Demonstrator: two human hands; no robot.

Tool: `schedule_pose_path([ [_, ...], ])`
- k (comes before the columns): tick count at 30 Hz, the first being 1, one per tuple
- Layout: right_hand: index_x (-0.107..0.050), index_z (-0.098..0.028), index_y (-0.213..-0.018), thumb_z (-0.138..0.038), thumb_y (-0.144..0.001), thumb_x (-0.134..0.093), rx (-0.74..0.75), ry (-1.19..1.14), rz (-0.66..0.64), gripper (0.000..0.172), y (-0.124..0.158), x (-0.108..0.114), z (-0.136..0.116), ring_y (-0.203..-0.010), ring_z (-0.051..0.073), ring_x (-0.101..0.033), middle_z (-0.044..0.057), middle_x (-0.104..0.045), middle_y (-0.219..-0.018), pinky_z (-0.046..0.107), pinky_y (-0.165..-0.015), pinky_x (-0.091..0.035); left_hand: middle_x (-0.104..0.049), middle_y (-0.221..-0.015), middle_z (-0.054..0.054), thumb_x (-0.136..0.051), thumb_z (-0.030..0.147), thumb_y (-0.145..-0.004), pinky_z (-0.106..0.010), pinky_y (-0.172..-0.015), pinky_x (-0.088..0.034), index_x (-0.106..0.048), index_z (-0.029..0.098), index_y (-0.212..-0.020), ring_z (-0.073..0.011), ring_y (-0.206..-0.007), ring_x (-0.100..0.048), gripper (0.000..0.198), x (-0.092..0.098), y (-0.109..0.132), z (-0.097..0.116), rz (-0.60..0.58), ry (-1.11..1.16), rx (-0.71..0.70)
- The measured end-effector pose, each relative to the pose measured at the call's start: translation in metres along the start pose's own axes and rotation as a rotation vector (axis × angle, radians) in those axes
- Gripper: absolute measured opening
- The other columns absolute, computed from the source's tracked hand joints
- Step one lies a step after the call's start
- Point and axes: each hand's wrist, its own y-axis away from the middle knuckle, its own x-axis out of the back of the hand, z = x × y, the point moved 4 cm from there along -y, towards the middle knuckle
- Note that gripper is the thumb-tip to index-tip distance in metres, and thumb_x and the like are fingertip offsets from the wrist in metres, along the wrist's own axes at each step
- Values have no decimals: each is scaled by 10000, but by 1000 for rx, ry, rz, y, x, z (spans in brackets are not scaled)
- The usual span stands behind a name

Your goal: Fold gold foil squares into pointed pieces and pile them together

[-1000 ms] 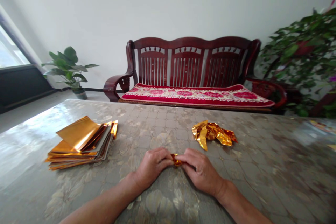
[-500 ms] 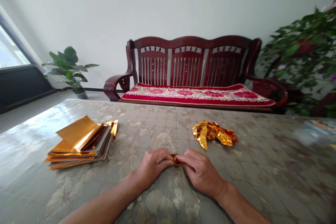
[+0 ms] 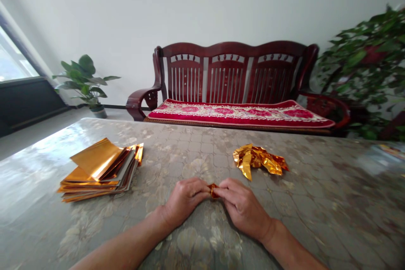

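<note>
Between my fingertips is a small piece of gold foil paper (image 3: 213, 190), mostly covered by both hands, so its full shape is hidden. My left hand (image 3: 187, 198) pinches its left end with thumb and fingers. From the other side, my right hand (image 3: 242, 204) grips the right end, fingers closed. Beyond the right hand lies crumpled or folded gold foil (image 3: 259, 160), shiny and uneven, apart from both hands. To the left rests a loose stack of gold foil sheets (image 3: 98, 173), the top ones skewed.
The table (image 3: 177, 147) has a patterned, glossy cover. At its right edge lies a clear plastic bag (image 3: 382, 158). Behind stands a dark wooden bench (image 3: 226, 76) with a red floral cushion (image 3: 240, 113). Potted plants (image 3: 84, 78) flank it.
Both hands stay pinched on the gold foil at nearly the same spot, with slight finger movement. The whole view has shifted a little.
</note>
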Motion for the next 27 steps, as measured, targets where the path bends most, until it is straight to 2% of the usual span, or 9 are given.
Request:
schedule_pose_path([
  [6, -675, -226, -1114, -168, -970, -451, -10, -88, -68, 272, -2, 2, 0, -910, 170, -602, 61, -640, -949, 274, -806, -498, -723, -808, -9, -605, 281, -925, -201, -738, -485, -743, 209, -825, -127, -774, -665, 186, 0, -1, 1, -16, -11, 6],
  [16, -685, -229, -1096, -190, -974, -493, 18, -76, 51, 231, -1, -1, 4, -836, 159, -624, 48, -671, -873, 269, -755, -510, -721, -813, -15, -605, 255, -923, -200, -753, -484, -734, 196, -806, -129, -796, -665, 183, -2, 0, 2, -35, -14, -10],
  [21, -667, -251, -1157, -179, -916, -577, -87, -75, 93, 267, 1, -2, 10, -841, 170, -659, 37, -698, -885, 279, -768, -537, -725, -804, -16, -608, 252, -916, -205, -738, -487, -736, 194, -813, -128, -764, -661, 174, -1, -1, 4, -17, -18, 8],
  [27, -683, -260, -1124, -154, -842, -607, -210, -105, 150, 310, 3, -4, 15, -830, 168, -687, 13, -734, -917, 292, -810, -551, -732, -793, -12, -625, 248, -898, -206, -725, -487, -742, 202, -798, -132, -749, -663, 160, -3, -2, 5, -12, -27, 48],
])
